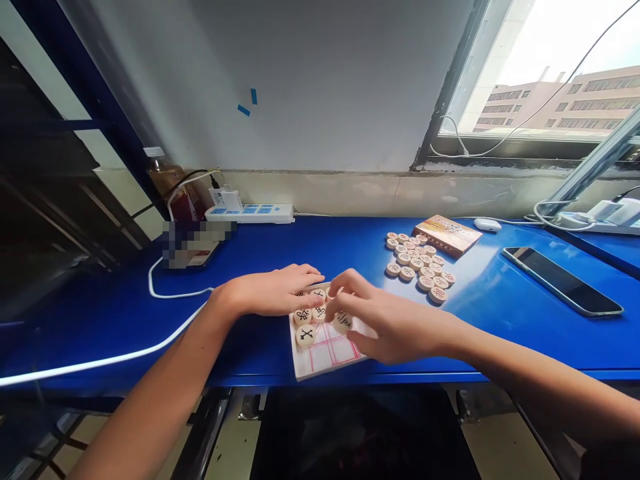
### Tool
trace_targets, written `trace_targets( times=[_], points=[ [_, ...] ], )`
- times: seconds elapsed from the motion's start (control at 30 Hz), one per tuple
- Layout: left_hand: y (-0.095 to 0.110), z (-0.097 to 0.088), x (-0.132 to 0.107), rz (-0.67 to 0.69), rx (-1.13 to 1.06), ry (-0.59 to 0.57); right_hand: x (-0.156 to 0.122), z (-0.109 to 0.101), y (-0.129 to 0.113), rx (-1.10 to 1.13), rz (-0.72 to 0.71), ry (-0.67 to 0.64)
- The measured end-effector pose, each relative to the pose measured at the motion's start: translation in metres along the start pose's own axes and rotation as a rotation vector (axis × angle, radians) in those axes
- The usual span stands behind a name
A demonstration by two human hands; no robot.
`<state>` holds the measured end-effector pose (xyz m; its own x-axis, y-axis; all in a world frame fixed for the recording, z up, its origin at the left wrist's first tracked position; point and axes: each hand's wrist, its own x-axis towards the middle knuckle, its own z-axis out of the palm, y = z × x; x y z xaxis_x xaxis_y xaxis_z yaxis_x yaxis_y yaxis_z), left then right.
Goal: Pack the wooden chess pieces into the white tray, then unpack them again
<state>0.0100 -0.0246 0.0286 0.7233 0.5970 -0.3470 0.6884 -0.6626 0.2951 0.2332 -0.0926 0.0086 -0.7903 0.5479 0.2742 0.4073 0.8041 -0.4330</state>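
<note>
A small white board with red grid lines point(327, 353) lies at the near edge of the blue table point(350, 247). Several round wooden chess discs point(305, 335) with black characters sit on its left part. My left hand point(273, 292) lies flat over the board's far left corner, fingers stretched out and resting on the discs there. My right hand point(385, 320) covers the board's right side, its fingers curled and pinching at a disc point(342, 323) near the middle. Both hands nearly touch above the board.
A loose group of more wooden discs point(420, 265) lies to the right, beside a flat cardboard box point(447, 235). A phone point(563, 280) lies farther right. A power strip point(250, 213), white cables point(165, 293) and a white earbud case point(487, 225) sit along the back.
</note>
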Motion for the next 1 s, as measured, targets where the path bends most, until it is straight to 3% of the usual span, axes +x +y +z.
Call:
trace_targets(
  times=[0.1,0.23,0.33,0.43,0.53,0.6,0.8,1.0],
  points=[
    [-0.002,0.001,-0.001,0.043,-0.027,0.010,0.016,0.008,0.002,-0.016,-0.073,-0.074],
    [-0.004,0.006,-0.002,0.013,-0.030,0.022,0.014,0.008,0.013,-0.002,-0.045,-0.010],
    [0.003,0.010,-0.002,-0.080,-0.014,0.025,0.005,-0.009,0.028,-0.112,-0.014,0.111],
    [0.012,0.011,-0.001,-0.053,-0.005,0.016,-0.007,-0.039,0.050,-0.316,0.141,0.190],
    [0.017,0.011,0.000,-0.017,-0.005,0.006,-0.023,-0.061,0.073,-0.454,0.394,-0.029],
    [0.017,0.010,0.000,-0.038,-0.015,-0.004,-0.031,-0.064,0.084,-0.511,0.463,-0.144],
    [0.016,0.006,0.000,-0.065,-0.014,-0.028,-0.026,-0.044,0.094,-0.475,0.397,-0.121],
    [0.015,0.007,0.003,-0.037,-0.020,0.000,-0.019,-0.037,0.057,-0.269,0.244,0.015]
  ],
)
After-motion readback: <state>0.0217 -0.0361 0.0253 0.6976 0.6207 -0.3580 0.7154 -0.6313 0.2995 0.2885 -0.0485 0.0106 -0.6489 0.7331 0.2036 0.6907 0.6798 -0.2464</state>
